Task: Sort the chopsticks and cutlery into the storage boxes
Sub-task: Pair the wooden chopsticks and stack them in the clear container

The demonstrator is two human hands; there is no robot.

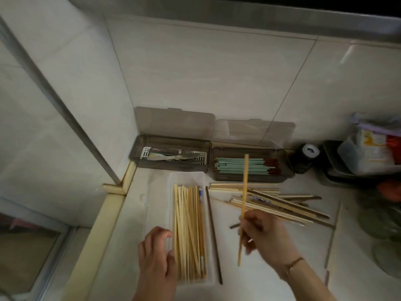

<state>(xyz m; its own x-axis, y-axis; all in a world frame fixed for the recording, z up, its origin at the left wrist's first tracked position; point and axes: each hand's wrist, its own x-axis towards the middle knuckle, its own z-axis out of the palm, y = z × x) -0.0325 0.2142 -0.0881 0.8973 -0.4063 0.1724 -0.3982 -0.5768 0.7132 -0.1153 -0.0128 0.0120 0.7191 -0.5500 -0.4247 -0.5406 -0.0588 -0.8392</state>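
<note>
Single pale bamboo chopstick (pixel 243 205) held in right hand (pixel 263 237), fingers curled round its lower third. Long axis near vertical in view, upper end pointing away toward the wall, lower end toward the person; it crosses over the loose pile and the front rim of the grey box behind

Loose pile of wooden chopsticks (pixel 280 203) on bench (pixel 260 276), right of centre. Axes mostly left-right, fanned slightly; some pale, some dark brown. One bears a blue-and-white printed sleeve, text unreadable

Clear tray (pixel 188 177) left of pile, long axis running away from person; holds pale chopsticks (pixel 188 233) lying parallel to it. A blue-printed label at far right corner, illegible. Left hand (pixel 157 255) rests on tray's near left wall, fingers curled over the rim, gripping it

One dark brown chopstick (pixel 213 235) lies on bench just beside tray's right wall, parallel to it

Rear, against wall: two smoky grey boxes, lids open. Left box (pixel 138 153) holds metal cutlery (pixel 180 157), axes left-right. Right box (pixel 284 164) holds pale green chopsticks (pixel 240 167) with red-brown ends pointing right
</note>
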